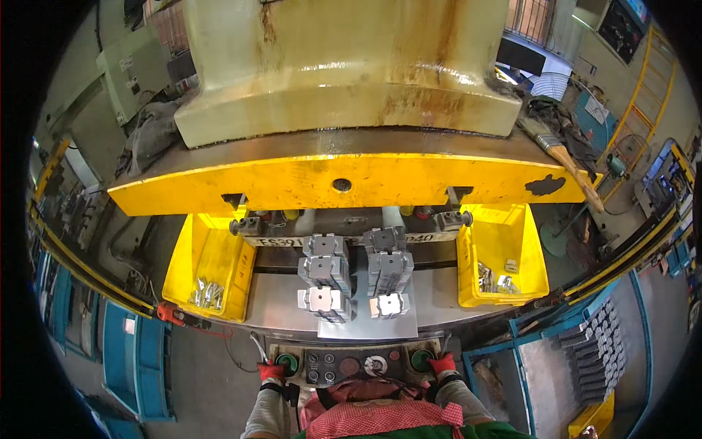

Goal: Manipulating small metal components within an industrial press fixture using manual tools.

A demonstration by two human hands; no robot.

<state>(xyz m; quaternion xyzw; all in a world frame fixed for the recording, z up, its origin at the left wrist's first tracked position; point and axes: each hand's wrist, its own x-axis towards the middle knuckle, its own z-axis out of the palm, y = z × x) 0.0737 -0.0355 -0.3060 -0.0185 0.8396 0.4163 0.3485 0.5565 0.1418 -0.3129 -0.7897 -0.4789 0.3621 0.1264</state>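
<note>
My left hand (pixel 272 371), in a red glove, is at the left end of a dark control panel (pixel 333 374), beside a round green button (pixel 287 363). At the other end, my right hand (pixel 442 364), also red-gloved, rests next to a second green button (pixel 422 360). A thin grey rod (pixel 258 345) rises by the left hand, another (pixel 447 345) by the right; whether I hold them is unclear. Fingers are too small to make out. Beyond the panel, stacks of flat metal plates (pixel 324 272) stand in two rows on a metal sheet (pixel 365 327).
A yellow beam (pixel 292 181) of a large press hangs over the plates. Yellow bins with small metal parts stand left (pixel 245 282) and right (pixel 537 271). A wooden-handled brush (pixel 574 170) lies on the beam. Rows of metal parts (pixel 596 351) fill a blue-framed table at right.
</note>
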